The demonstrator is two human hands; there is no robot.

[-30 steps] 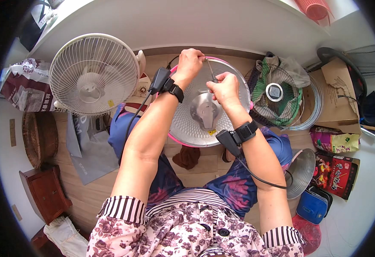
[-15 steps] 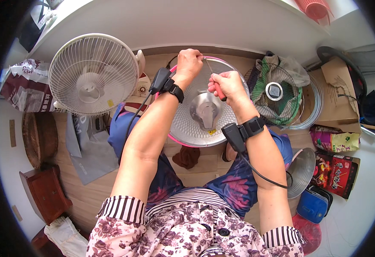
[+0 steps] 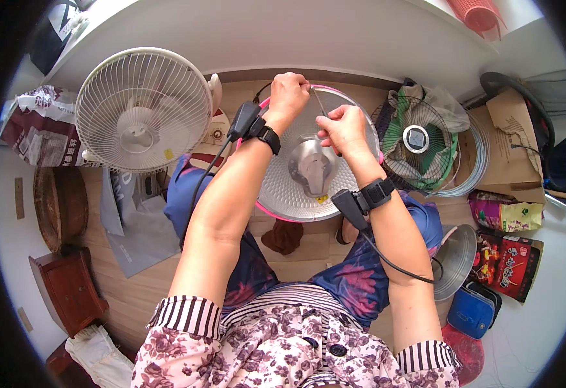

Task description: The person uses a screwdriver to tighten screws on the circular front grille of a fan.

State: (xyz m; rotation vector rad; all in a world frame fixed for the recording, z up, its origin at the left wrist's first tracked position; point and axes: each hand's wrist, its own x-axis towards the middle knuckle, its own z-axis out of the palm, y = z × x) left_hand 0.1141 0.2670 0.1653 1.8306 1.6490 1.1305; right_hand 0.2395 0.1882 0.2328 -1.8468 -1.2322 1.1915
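A round heater dish (image 3: 325, 197) with pink rim, dimpled silver inside and central metal cover (image 3: 310, 165) sits between my knees. My left hand (image 3: 286, 97) is closed at its upper rim, pinched on something too small to make out. My right hand (image 3: 344, 129) grips a screwdriver, its handle mostly hidden in my fingers. The thin metal shaft (image 3: 319, 99) rises toward the rim beside my left fingertips; whether its tip touches a screw cannot be seen.
A white fan (image 3: 142, 103) stands at left beside a basket (image 3: 60, 207) and small wooden cabinet (image 3: 66, 288). At right lie a wire fan grille (image 3: 415, 139), coiled tubing (image 3: 473, 168), cardboard (image 3: 509, 142), a metal basin (image 3: 454, 258) and a blue case (image 3: 470, 307).
My right hand shifted slightly right over the last second and has lifted a little since half a second ago, its fingers now covering more of the handle. My left hand stays at the rim.
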